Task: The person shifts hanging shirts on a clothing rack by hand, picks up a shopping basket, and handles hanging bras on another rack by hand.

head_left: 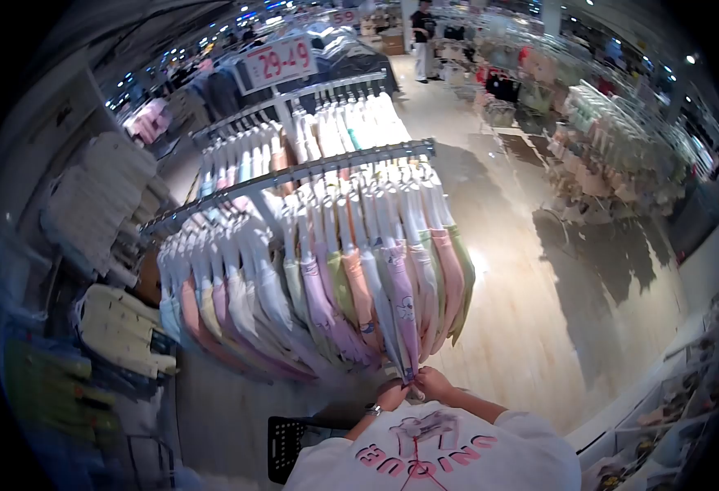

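My left hand (390,395), with a watch (373,408) on its wrist, is closed at the lower edge of a lilac shirt (405,311) that hangs from the near rail. Close beside it, my right hand (434,381) also has its fingers closed on the bottom of that shirt. Pale printed figures show on the lilac cloth. The exact fold between my fingertips is too small to make out. Pastel shirts (351,286) on white hangers hang tightly on both sides of it.
A metal rack (294,173) carries the shirts, with a price sign (280,63) behind. A black perforated basket (282,450) is at my left. Clothes racks (609,155) stand to the right, shelves (662,417) at lower right. Another person (423,41) stands far back in the aisle.
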`<state>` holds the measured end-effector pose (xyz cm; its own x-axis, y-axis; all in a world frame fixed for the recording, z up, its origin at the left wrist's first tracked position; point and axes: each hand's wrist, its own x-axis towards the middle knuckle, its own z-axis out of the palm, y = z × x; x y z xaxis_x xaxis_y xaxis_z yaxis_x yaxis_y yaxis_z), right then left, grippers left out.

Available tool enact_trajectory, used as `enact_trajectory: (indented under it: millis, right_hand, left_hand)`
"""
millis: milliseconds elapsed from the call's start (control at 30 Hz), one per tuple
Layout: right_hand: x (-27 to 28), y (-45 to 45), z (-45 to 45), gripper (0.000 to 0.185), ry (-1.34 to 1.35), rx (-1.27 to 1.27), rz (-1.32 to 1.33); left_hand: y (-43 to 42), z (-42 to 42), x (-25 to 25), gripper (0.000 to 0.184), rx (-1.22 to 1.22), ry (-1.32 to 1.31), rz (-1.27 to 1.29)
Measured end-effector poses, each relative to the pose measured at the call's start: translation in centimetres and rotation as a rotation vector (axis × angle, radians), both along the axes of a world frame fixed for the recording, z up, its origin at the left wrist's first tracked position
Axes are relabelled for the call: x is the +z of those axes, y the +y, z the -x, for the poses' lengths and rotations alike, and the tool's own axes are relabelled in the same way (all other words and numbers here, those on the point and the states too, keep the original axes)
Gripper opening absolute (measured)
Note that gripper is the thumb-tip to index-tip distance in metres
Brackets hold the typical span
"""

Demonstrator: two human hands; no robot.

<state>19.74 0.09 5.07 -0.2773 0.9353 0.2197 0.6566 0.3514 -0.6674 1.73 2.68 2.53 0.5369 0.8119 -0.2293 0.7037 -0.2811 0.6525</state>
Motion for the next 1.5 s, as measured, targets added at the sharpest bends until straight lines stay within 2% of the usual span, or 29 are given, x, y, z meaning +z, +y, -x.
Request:
enact_trajectory:
  millis: [67,167,367,467,567,700,767,833,900,933,1000,1067,1167,1267,1367,1433,1500]
  right_hand:
    - [0.0,0.5,0.0,0.014,-0.038,-0.004,0.022]
    - [0.6,0.6,0.0,0.013,-0.045,-0.017,0.045]
    - [-0.4,0.4,0.7,0.014,-0.002,-0.010,0.039]
    - [0.7,0.3,0.9,0.014,0.032,0.014,0.030]
    - [1.5,0.6,0.4,0.011,-0.010,0.011,0.005]
    - [-1.3,-0.1,0.6,0.009,-0.025,-0.001,-0.001]
    - [-1.9,-0.1,0.3,0.009,-0.067,-0.027,0.062]
    - [-1.5,-0.4,0.0,0.010,-0.063,-0.054,0.085]
    - [-0.3,-0.7,-0.3,0.011,-0.052,-0.076,0.073]
    - [-0.5,-0.8,-0.3,0.011,-0.046,-0.095,0.047]
    - [-1.0,-1.1,-0.4,0.013,-0.035,-0.110,0.021]
    - [-1.4,-1.0,-0.9,0.017,-0.033,-0.100,0.011]
    - [-1.5,-1.0,-0.9,0.016,-0.026,-0.125,-0.014]
    - [-3.0,-0.4,-0.8,0.014,0.036,-0.147,0.001]
    - [-2.4,-0.8,-1.0,0.011,0.023,-0.134,-0.032]
    - [-2.3,-0.8,-1.2,0.011,0.026,-0.097,-0.004]
    - [-2.1,-0.4,-1.6,0.011,0.022,-0.072,0.002]
  left_hand:
    - [0.1,0.4,0.8,0.029,0.027,0.019,0.039]
    - [-0.6,1.2,-0.9,0.027,0.163,0.003,0.141]
    - [-1.6,1.7,0.6,0.027,0.238,0.011,0.078]
    - [-1.9,1.5,0.1,0.032,0.253,-0.010,0.017]
    - [-1.8,0.5,-0.1,0.041,0.304,-0.049,0.063]
    - [-3.1,-0.2,1.4,0.047,0.235,0.054,-0.068]
    - [-2.8,-0.3,1.3,0.050,0.142,-0.003,-0.342]
    - [-2.4,-0.7,1.7,0.050,0.099,-0.073,-0.485]
    - [-1.7,-0.8,0.6,0.044,0.068,0.000,-0.437]
    - [-2.0,-1.1,0.2,0.041,0.152,0.052,-0.349]
    - [-2.4,-1.2,-0.7,0.041,0.276,0.021,-0.241]
    - [-1.8,-1.6,1.1,0.044,0.360,-0.152,-0.207]
    - [-0.9,-1.4,1.0,0.045,0.225,-0.085,-0.247]
    - [1.1,-2.0,0.8,0.049,0.162,-0.174,-0.277]
    - [1.8,-2.9,0.8,0.054,0.285,0.086,-0.083]
    - [3.6,-3.1,-2.3,0.060,0.290,0.093,0.028]
    - [4.9,-3.5,-2.7,0.064,0.349,0.145,0.088]
